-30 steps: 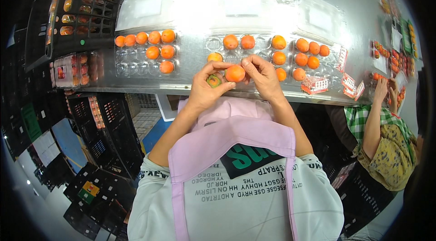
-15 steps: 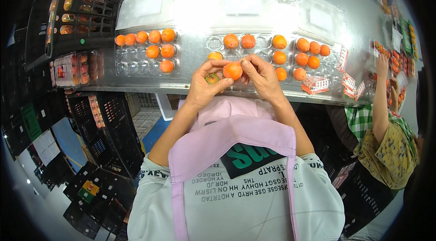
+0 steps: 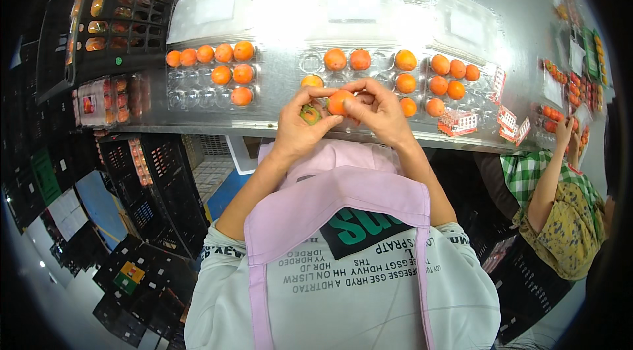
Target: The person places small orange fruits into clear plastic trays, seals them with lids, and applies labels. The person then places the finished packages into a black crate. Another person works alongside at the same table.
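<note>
My left hand (image 3: 300,132) is curled around a green-and-orange piece (image 3: 310,114), apparently a fruit with its leafy cap, partly hidden by fingers. My right hand (image 3: 382,119) holds an orange persimmon-like fruit (image 3: 340,100), its thumb pressed on the front; my left fingertips are beside it. Both hands are over the near part of a clear moulded tray (image 3: 310,62) partly filled with orange fruit (image 3: 335,59). Similar trays lie left (image 3: 191,98) and right (image 3: 478,102), with red-and-white cards (image 3: 458,122) at the right one.
Black crates (image 3: 99,43) of fruit and packed punnets (image 3: 105,104) are at left. Clear lids (image 3: 211,10) lie along the back of the steel counter (image 3: 277,106). At right, a co-worker's hand (image 3: 566,126) is among fruit packs. More crates (image 3: 155,185) stand below left.
My right thumb has moved down onto the front of the orange fruit, which has turned slightly between my hands. The co-worker's arm rose, then came back down among the packs.
</note>
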Available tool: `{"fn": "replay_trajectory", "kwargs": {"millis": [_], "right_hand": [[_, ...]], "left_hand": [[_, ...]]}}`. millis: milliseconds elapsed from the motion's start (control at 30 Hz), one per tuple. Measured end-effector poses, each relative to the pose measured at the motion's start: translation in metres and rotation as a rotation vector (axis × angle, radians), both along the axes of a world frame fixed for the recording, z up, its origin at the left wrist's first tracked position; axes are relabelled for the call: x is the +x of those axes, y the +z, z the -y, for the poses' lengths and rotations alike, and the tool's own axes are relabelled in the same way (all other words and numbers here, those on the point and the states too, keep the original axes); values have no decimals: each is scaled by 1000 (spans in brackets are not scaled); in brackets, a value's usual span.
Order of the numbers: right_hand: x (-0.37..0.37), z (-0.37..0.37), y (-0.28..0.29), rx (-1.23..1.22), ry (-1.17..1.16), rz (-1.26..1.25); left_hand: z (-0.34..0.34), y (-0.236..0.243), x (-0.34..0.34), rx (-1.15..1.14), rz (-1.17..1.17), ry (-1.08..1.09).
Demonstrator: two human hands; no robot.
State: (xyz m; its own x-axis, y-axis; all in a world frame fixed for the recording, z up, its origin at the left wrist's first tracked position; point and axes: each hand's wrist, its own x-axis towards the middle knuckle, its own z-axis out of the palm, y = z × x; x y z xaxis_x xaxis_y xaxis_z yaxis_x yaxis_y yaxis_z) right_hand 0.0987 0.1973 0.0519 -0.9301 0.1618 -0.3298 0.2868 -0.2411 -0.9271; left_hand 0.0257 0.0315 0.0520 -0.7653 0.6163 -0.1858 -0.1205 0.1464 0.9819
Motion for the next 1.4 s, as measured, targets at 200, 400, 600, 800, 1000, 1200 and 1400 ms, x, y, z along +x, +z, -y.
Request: {"fn": "replay_trajectory", "kwargs": {"millis": [200, 400, 600, 800, 1000, 1200, 1400], "right_hand": [[1, -2, 3, -104, 14, -20], [0, -7, 1, -146, 31, 18], [-1, 3, 2, -6, 2, -26], [2, -2, 6, 125, 18, -42], [19, -36, 8, 109, -258, -73], [59, -128, 5, 242, -658, -118], [105, -212, -6, 727, -795, 162]], "left_hand": [[3, 0, -4, 169, 317, 28], [3, 4, -5, 178, 385, 30], [-3, 3, -1, 13, -136, 38], [-8, 4, 3, -17, -100, 69], [-8, -10, 3, -29, -58, 93], [-16, -16, 9, 8, 101, 169], [-36, -10, 21, 8, 104, 180]]}}
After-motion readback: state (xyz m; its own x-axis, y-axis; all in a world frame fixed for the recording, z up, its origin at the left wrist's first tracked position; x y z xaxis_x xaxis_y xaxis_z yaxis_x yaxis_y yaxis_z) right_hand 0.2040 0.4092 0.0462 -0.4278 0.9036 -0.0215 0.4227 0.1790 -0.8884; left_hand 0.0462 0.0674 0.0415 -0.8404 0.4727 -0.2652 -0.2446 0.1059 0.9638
